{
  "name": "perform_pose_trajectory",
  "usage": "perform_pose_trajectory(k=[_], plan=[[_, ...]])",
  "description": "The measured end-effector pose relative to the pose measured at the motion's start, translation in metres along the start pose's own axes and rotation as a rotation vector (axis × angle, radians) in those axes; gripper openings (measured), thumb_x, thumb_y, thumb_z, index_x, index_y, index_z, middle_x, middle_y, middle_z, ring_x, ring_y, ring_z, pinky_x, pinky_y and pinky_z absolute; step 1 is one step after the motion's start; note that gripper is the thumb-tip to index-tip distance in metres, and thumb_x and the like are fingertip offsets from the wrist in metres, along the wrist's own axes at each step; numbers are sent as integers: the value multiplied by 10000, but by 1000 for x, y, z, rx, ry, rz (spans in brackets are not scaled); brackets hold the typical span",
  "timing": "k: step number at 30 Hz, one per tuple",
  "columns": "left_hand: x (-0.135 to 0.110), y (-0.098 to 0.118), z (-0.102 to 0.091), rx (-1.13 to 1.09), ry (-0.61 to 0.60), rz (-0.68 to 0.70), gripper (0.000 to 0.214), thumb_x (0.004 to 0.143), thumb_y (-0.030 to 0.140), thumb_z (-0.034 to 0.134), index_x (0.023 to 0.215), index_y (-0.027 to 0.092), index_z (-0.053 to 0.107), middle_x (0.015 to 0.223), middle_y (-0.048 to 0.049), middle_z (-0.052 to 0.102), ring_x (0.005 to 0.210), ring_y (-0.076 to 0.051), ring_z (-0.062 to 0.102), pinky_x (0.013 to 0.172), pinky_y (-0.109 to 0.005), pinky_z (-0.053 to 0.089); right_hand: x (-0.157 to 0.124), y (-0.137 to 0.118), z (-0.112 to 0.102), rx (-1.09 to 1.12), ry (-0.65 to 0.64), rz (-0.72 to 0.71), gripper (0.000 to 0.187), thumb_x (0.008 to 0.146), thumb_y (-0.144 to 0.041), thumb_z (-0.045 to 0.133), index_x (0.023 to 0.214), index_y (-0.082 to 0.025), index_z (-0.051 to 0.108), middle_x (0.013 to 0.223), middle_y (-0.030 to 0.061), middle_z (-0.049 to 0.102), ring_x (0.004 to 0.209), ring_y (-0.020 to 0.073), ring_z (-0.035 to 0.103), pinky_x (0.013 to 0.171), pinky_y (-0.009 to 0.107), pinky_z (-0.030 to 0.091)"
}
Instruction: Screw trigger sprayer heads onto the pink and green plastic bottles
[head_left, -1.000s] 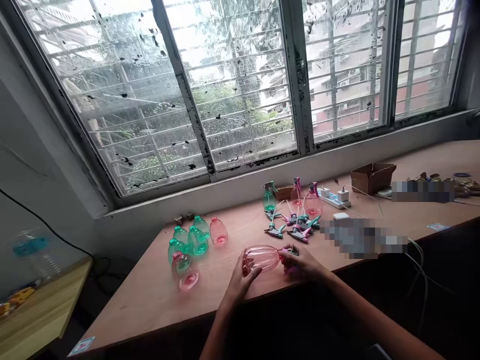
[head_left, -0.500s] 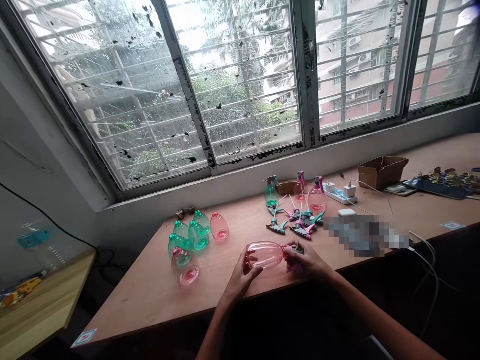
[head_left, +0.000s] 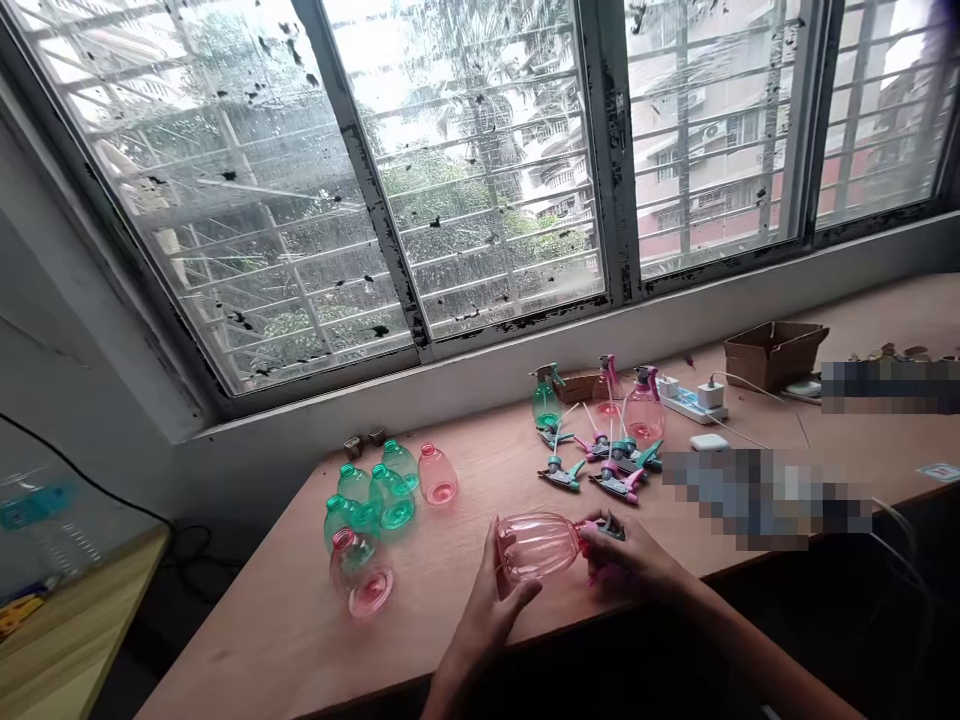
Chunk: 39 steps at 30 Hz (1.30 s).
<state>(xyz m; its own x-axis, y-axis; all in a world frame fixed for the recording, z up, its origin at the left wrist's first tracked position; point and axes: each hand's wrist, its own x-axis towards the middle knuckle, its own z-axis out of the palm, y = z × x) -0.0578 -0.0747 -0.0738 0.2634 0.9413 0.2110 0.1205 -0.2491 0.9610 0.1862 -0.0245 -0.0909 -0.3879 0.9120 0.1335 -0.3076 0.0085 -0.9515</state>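
The held pink bottle (head_left: 538, 546) is see-through, rounded and tipped sideways.

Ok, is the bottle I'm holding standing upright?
No, the held pink bottle lies sideways between the left hand and the right hand, its neck pointing toward the right hand.

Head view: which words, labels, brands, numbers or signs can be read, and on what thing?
No text is readable.
Sticker on table, right: red mark, too small to read.
Blue band on clear bottle, far left: too blurred to read.
Power strip: any print too small.
Pink bottle being held: no lettering visible.
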Motion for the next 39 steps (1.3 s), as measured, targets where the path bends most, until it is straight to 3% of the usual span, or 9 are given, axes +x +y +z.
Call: perform_pose_trajectory(k=[6, 13, 19, 26, 32, 39], plan=[[-3, -1, 0, 175, 59, -65, 965, 845, 448, 672, 1546, 195, 58, 1502, -165, 394, 1399, -321, 371, 1187, -480, 235, 3, 5, -1, 38, 1, 20, 408, 762, -511, 757, 935, -192, 570, 707, -8, 651, 591, 177, 646, 588, 360, 591], [0, -4, -7, -16, 60, -74, 1011, 825, 443, 695, 1546, 243, 15, 1400, -156, 510, 1345, -312, 450, 1152, -481, 300, 7, 13, -3, 34, -22, 14, 384, 784, -480, 752, 943, -184, 565, 738, 5, 663, 571, 171, 650, 556, 335, 578], [0, -16, -4, 281, 25, 12, 920, 878, 431, 619, 1543, 187, 32, 1524, -185, 340, 1396, -332, 371, 1181, -486, 256, 7, 7, -1, 27, 2, 43, 422, 766, -516, 750, 943, -187, 554, 705, 5, 670, 556, 178, 656, 549, 321, 561], [-2, -22, -4, 371, 49, -6, 952, 886, 425, 595, 1541, 188, -54, 1515, -175, 370, 1390, -331, 387, 1173, -477, 270, 4, 2, 1, -44, -20, 11, 401, 785, -524, 725, 909, -180, 560, 697, 10, 681, 535, 177, 665, 517, 287, 526], [0, -20, -6, 314, 57, -47, 837, 909, 497, 538, 1540, 163, 99, 1521, -174, 374, 1412, -321, 358, 1174, -455, 276, 7, 9, -4, -89, -42, -13, 376, 814, -511, 702, 910, -181, 551, 727, 18, 690, 563, 185, 681, 521, 286, 523], [1, -15, -6, 422, 151, 59, 758, 864, 434, 634, 1497, 213, 280, 1478, -127, 448, 1395, -309, 386, 1183, -446, 257, 3, 5, -3, -104, -32, -40, 415, 785, -543, 716, 907, -180, 554, 718, 6, 689, 556, 178, 678, 518, 283, 529]])
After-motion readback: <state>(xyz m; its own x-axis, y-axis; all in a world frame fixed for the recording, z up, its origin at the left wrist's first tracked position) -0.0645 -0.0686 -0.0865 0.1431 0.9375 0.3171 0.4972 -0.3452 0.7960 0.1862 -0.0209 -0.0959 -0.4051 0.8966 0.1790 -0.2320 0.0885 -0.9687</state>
